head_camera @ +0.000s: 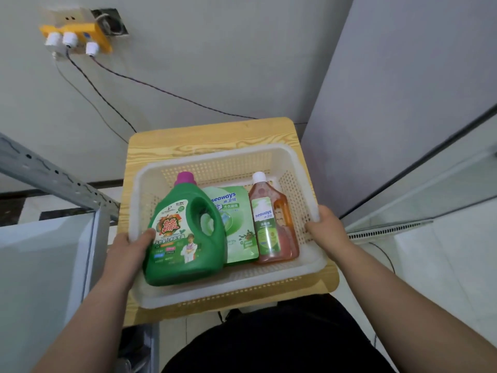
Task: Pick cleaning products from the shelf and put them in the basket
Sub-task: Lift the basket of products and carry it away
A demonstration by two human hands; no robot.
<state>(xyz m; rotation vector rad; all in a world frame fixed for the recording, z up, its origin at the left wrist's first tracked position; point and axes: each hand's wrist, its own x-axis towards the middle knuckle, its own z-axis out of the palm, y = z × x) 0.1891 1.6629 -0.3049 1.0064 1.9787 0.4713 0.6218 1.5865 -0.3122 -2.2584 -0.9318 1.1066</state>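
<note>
A white perforated basket sits on a small wooden table. Inside it lie a large green detergent jug with a purple cap, a green Seaways pouch and an amber Seaways bottle with a white cap. My left hand grips the basket's left rim, thumb inside touching the jug. My right hand grips the right rim, thumb inside the wall.
A grey metal shelf frame stands at the left above a white surface. A glass-fronted cabinet is at the right. A wall socket with yellow plugs and trailing cables hangs on the wall behind.
</note>
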